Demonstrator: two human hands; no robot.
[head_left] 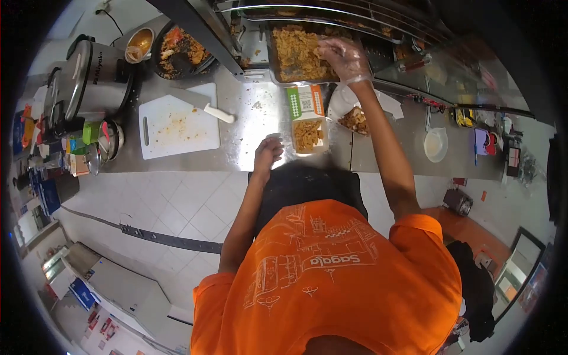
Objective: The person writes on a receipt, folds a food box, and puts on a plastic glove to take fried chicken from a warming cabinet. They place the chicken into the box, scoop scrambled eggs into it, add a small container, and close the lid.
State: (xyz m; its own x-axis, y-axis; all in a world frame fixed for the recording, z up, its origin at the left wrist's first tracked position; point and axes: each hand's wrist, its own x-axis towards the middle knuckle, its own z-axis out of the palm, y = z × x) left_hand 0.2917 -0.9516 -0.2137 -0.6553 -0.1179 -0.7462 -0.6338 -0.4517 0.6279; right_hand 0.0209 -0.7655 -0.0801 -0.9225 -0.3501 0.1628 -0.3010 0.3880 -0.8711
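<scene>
My right hand (345,57), in a clear plastic glove, reaches over a metal tray (274,72) heaped with golden crispy fried pieces (296,50). Its fingers are pinched together at the right of the heap, apparently on some of the pieces. Below the tray stands an open takeaway box (304,102) with a green, white and orange printed lid. Similar fried pieces (308,135) lie in its lower half. My bare left hand (269,152) is at the counter's front edge, left of the box, fingers curled in and apparently holding nothing.
A white cutting board (177,133) with crumbs lies left, a white-handled knife (219,112) across it. Behind it are a pan (171,68) of food and a small pot (140,45). A large cooker (97,80) stands far left. A white bowl (435,145) sits right; metal racks overhang the tray.
</scene>
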